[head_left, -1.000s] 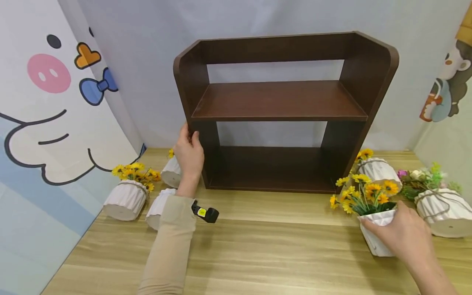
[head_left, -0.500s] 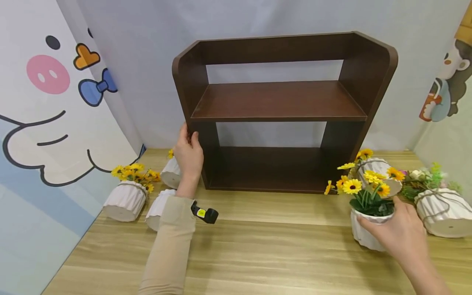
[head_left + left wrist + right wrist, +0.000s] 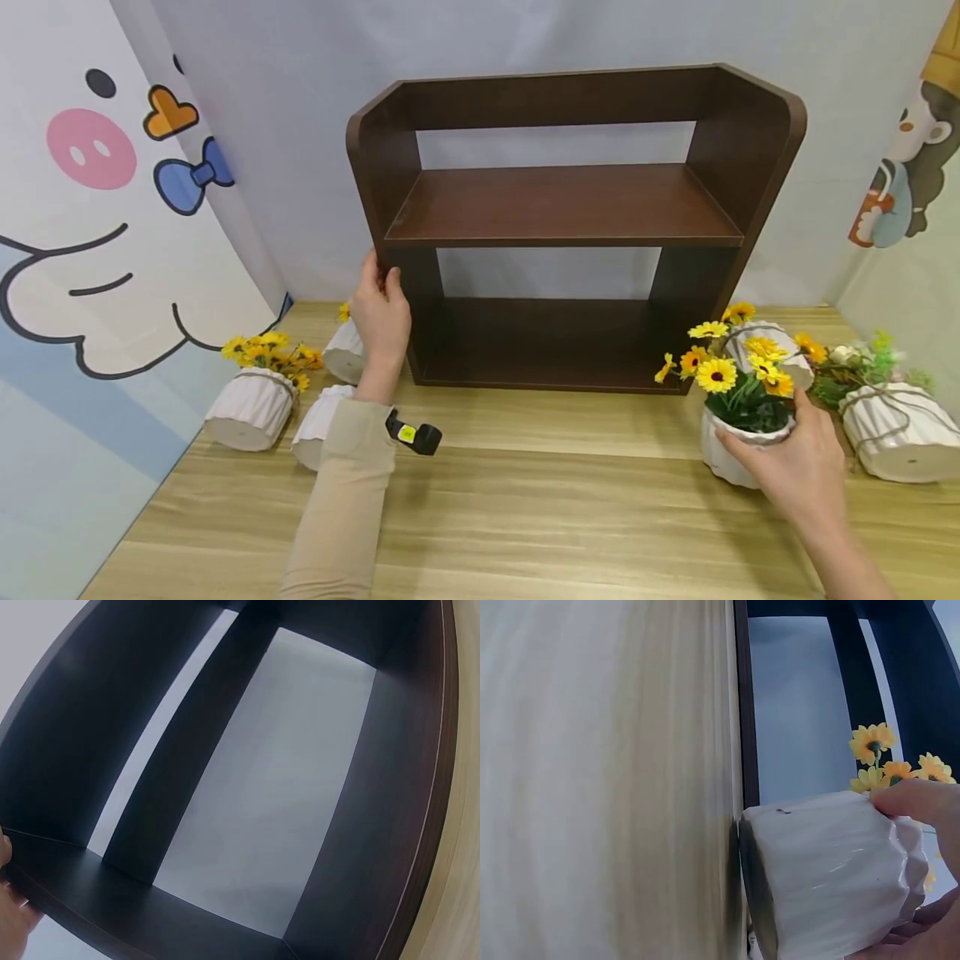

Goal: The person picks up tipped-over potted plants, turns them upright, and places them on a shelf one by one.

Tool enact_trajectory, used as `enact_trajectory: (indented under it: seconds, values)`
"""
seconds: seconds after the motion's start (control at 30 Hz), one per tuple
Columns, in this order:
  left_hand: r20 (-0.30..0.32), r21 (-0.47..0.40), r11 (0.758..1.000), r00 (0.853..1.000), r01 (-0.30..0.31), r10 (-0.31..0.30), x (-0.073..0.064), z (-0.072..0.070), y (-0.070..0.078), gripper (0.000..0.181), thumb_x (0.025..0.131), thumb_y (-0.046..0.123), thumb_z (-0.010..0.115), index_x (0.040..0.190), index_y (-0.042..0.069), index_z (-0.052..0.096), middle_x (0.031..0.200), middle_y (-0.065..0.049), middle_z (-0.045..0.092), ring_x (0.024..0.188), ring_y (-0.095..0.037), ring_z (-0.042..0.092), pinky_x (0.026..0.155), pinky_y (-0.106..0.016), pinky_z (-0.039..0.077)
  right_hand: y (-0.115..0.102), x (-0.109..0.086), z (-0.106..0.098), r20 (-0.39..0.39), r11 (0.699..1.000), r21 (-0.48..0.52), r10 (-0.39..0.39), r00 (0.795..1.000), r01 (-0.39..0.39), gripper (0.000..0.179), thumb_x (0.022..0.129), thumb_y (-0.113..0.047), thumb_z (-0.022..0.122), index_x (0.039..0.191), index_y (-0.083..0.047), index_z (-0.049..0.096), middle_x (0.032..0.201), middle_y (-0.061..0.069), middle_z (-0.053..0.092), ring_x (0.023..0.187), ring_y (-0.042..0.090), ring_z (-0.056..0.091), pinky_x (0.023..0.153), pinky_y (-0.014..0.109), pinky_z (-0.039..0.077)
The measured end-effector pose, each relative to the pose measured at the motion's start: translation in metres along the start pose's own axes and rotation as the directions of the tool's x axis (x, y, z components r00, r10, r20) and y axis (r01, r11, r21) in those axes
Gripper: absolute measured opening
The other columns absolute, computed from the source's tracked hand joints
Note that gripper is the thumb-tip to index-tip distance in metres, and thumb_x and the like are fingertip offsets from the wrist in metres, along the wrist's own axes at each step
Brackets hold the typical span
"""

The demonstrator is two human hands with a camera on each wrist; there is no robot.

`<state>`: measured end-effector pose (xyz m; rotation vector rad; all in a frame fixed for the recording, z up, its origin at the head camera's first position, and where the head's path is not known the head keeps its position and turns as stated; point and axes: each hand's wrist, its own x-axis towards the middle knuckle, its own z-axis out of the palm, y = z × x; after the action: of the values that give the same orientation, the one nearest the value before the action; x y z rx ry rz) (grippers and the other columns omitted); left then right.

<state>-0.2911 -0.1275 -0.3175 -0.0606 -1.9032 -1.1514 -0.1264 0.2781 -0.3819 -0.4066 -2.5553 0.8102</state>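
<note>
A dark brown two-tier shelf (image 3: 562, 202) stands at the back of the wooden table. My left hand (image 3: 382, 321) grips its left side panel, thumb at the front edge; in the left wrist view only some fingers (image 3: 11, 926) show at that panel. To the shelf's front right, my right hand (image 3: 806, 458) holds a white ribbed flowerpot (image 3: 723, 454) by its rim, with yellow and orange artificial flowers (image 3: 716, 375) in it. The right wrist view shows the pot (image 3: 832, 862) close over the tabletop, part of its underside visible. Both shelf tiers are bare.
Several white pots lie on their sides: a left one (image 3: 251, 412), one by my left sleeve (image 3: 318, 433), one behind my left hand (image 3: 345, 350), one behind the held pot (image 3: 761, 337), and one with mixed flowers (image 3: 900, 433) at far right. A cartoon-printed wall (image 3: 90, 267) borders the left.
My right hand has moved left and slightly away from me with the flowerpot, which has turned from tilted to nearly upright. The left hand has stayed on the shelf panel.
</note>
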Motion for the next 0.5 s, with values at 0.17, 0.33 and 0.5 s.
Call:
enact_trajectory:
  seconds: [0.17, 0.33, 0.5]
  values:
    - [-0.011, 0.007, 1.000, 1.000, 0.025, -0.025, -0.001, 0.001, 0.001, 0.034, 0.091, 0.010, 0.052, 0.125, 0.003, 0.053, 0.113, -0.018, 0.062, 0.098, -0.029, 0.062, 0.084, -0.041, 0.047, 0.006, -0.004, -0.001, -0.001, 1.000, 0.005, 0.005, 1.000, -0.005, 0.094, 0.063, -0.030, 0.080, 0.130, 0.016, 0.032, 0.116, 0.037, 0.040, 0.106, 0.050, 0.038, 0.084, 0.060, 0.031]
    - [-0.018, 0.016, 0.999, 0.999, 0.027, -0.027, -0.001, 0.002, 0.000, 0.034, 0.092, 0.010, 0.052, 0.124, 0.003, 0.053, 0.113, -0.018, 0.062, 0.097, -0.029, 0.062, 0.083, -0.041, 0.047, 0.012, -0.007, -0.003, 0.004, 1.000, -0.010, -0.021, 1.000, 0.021, 0.086, 0.060, -0.032, 0.081, 0.116, 0.020, 0.042, 0.105, 0.035, 0.043, 0.098, 0.048, 0.040, 0.079, 0.058, 0.032]
    - [-0.010, 0.009, 1.000, 1.000, 0.027, -0.027, -0.002, 0.001, 0.002, 0.034, 0.092, 0.010, 0.052, 0.124, 0.002, 0.053, 0.114, -0.017, 0.062, 0.098, -0.029, 0.062, 0.084, -0.040, 0.047, 0.013, -0.008, -0.004, 0.052, 1.000, -0.008, 0.007, 0.999, -0.006, 0.095, 0.064, -0.035, 0.080, 0.125, 0.020, 0.032, 0.116, 0.036, 0.035, 0.106, 0.050, 0.035, 0.084, 0.062, 0.031]
